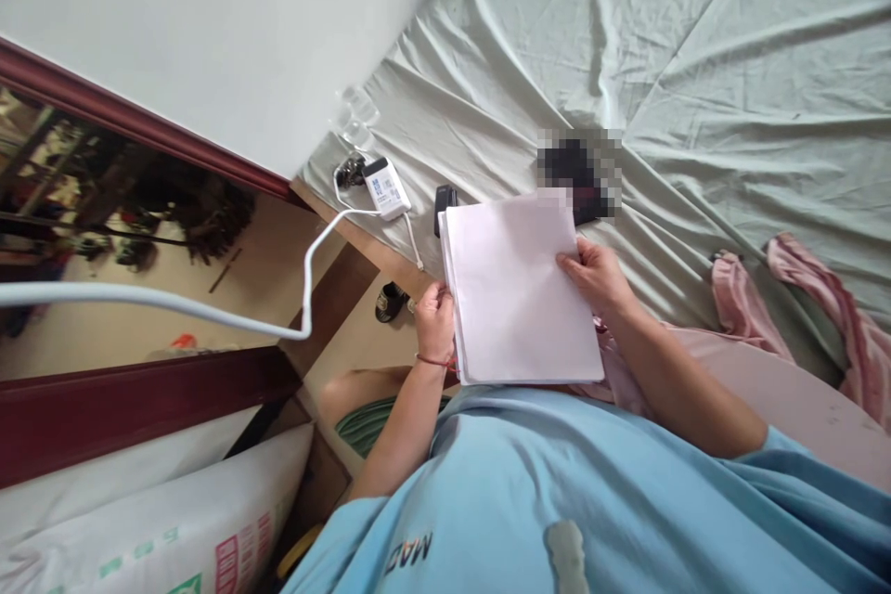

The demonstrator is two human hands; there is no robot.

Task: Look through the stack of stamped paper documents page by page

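A stack of white paper sheets (522,297) is held up in front of my blue shirt, its top face blank. My left hand (435,323) grips the left edge of the stack, fingers curled and partly hidden behind it. On the opposite edge, near the upper right, my right hand (597,271) pinches the sheets with the thumb on top. Its other fingers are mostly out of sight underneath. Several sheet edges show along the left side.
A bed with a pale green sheet (730,111) stretches ahead. On it lie a white power bank (387,188) with a cable, a black object (445,204), a pixelated dark item (577,172) and pink cloth (752,306). White sacks (174,510) stand at lower left.
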